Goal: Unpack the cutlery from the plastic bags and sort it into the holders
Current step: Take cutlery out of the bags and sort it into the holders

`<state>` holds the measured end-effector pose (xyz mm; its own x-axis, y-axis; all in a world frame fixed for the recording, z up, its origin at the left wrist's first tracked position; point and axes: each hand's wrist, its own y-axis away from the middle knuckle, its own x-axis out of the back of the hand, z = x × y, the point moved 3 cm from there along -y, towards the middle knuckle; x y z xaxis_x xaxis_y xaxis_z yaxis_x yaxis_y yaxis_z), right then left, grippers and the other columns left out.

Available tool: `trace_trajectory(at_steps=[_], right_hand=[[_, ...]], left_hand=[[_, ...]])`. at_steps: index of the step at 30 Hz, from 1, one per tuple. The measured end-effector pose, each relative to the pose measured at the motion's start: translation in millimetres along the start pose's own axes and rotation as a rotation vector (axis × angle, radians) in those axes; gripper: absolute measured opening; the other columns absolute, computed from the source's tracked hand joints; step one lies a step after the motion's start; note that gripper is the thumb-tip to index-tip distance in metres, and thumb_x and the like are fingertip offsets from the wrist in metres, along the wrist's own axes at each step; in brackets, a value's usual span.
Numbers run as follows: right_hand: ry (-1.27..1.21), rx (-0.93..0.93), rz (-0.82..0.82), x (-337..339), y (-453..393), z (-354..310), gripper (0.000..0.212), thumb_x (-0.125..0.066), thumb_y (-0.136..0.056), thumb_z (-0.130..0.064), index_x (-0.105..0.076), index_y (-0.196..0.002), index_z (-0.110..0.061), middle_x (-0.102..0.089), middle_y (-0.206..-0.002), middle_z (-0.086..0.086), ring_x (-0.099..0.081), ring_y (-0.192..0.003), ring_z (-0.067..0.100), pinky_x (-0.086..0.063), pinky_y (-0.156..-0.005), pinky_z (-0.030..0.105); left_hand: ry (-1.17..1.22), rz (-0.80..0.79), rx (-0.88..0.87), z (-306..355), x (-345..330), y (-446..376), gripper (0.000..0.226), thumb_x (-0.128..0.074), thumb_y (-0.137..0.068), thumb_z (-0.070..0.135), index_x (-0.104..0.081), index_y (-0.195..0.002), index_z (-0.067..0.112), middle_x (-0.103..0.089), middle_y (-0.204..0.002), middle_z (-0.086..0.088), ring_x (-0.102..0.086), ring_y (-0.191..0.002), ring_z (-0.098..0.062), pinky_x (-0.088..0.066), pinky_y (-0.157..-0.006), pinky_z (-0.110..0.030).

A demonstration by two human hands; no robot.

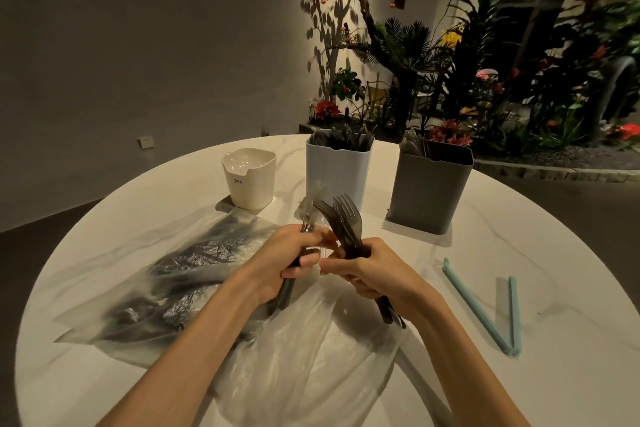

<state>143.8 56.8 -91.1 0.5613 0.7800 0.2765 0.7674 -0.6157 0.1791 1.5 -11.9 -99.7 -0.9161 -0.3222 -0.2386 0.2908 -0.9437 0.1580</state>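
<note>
A crumpled clear plastic bag (304, 354) lies nearest on the round white table (519, 253), with a second bag of dark cutlery (166, 288) to its left. Above them the left hand (287, 260) is clenched around clear and dark forks (308, 215); the right hand (374, 274) fists a bunch of dark plastic forks (341, 218), tines up. Behind stand a cream holder (249, 180), a white holder (337, 170) and a grey holder (429, 187), the last two holding cutlery. Two blue sealing sticks (498, 319) lie at right.
</note>
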Motion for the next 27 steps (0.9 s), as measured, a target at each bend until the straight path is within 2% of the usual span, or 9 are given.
trace_trajectory(at_steps=[2,5,9,12,15,18,23,25,27], right_hand=[[0.020,-0.002,0.024,2,0,1,0.025,-0.078,-0.086,-0.034,-0.072,-0.088,-0.010,-0.048,-0.054,-0.003,-0.038,-0.043,0.006,-0.035,-0.044,0.016],[-0.034,0.042,0.158,4,0,-1,0.040,-0.074,-0.083,-0.050,-0.071,-0.081,-0.011,-0.046,-0.049,-0.005,-0.037,-0.042,0.006,-0.034,-0.045,0.018],[-0.367,0.268,0.410,9,2,-12,0.046,-0.068,-0.089,-0.044,-0.049,-0.059,-0.013,-0.041,-0.047,-0.002,-0.036,-0.040,0.009,-0.035,-0.045,0.022],[-0.448,0.357,0.480,7,4,-12,0.047,-0.067,-0.087,-0.045,-0.047,-0.057,-0.014,-0.042,-0.047,0.001,-0.040,-0.041,0.013,-0.040,-0.047,0.026],[-0.311,0.166,0.393,-10,-1,8,0.048,-0.070,-0.082,-0.056,-0.061,-0.067,-0.012,-0.046,-0.051,0.003,-0.043,-0.046,0.014,-0.043,-0.051,0.026],[-0.329,0.104,0.399,-9,-1,7,0.057,-0.065,-0.081,-0.062,-0.050,-0.054,-0.014,-0.043,-0.050,0.004,-0.040,-0.042,0.015,-0.039,-0.045,0.023],[-0.332,0.311,0.457,36,-7,-57,0.058,-0.061,-0.092,-0.056,-0.043,-0.052,-0.017,-0.042,-0.046,0.002,-0.040,-0.041,0.017,-0.037,-0.041,0.026],[-0.290,0.433,0.542,61,-15,-91,0.057,-0.055,-0.097,-0.055,-0.050,-0.061,-0.010,-0.055,-0.050,0.005,-0.056,-0.050,0.021,-0.048,-0.052,0.025],[-0.185,0.524,0.654,88,-28,-122,0.061,-0.048,-0.102,-0.051,-0.058,-0.059,-0.009,-0.064,-0.057,0.002,-0.064,-0.060,0.012,-0.049,-0.069,0.027]], left_hand=[[-0.031,0.056,-0.013,-3,2,-2,0.017,-0.048,-0.105,0.011,-0.060,-0.106,-0.002,-0.070,-0.091,-0.014,-0.034,-0.045,-0.005,-0.022,-0.034,-0.014],[0.025,0.101,-0.025,-3,6,-4,0.023,-0.045,-0.107,0.015,-0.054,-0.115,-0.004,-0.067,-0.069,-0.006,-0.033,-0.039,-0.005,-0.021,-0.033,-0.015],[0.084,0.081,-0.017,-4,4,-4,0.026,-0.049,-0.106,0.024,-0.051,-0.117,0.000,-0.076,-0.106,-0.015,-0.037,-0.044,-0.008,-0.021,-0.034,-0.015],[0.095,0.075,-0.031,-5,2,-3,0.022,-0.049,-0.106,0.025,-0.052,-0.114,0.004,-0.075,-0.111,-0.016,-0.039,-0.046,-0.011,-0.021,-0.035,-0.017],[0.099,0.115,-0.049,-7,5,-3,0.021,-0.050,-0.106,0.022,-0.054,-0.114,0.003,-0.077,-0.101,-0.013,-0.040,-0.047,-0.012,-0.021,-0.035,-0.017],[0.131,0.129,-0.057,-5,7,-3,0.021,-0.050,-0.106,0.021,-0.055,-0.112,0.002,-0.070,-0.082,-0.008,-0.037,-0.045,-0.011,-0.022,-0.033,-0.017],[0.154,0.014,-0.094,42,-4,-18,0.015,-0.043,-0.108,0.018,-0.051,-0.102,0.007,-0.049,-0.065,-0.001,-0.027,-0.036,-0.005,-0.017,-0.031,-0.016],[0.074,-0.008,-0.125,73,-9,-27,0.016,-0.040,-0.109,0.017,-0.051,-0.099,0.009,-0.044,-0.062,0.001,-0.025,-0.038,-0.004,-0.016,-0.033,-0.017],[-0.045,-0.009,-0.169,102,-15,-37,0.017,-0.040,-0.109,0.018,-0.052,-0.099,0.011,-0.045,-0.061,0.002,-0.025,-0.040,-0.005,-0.016,-0.035,-0.017]])
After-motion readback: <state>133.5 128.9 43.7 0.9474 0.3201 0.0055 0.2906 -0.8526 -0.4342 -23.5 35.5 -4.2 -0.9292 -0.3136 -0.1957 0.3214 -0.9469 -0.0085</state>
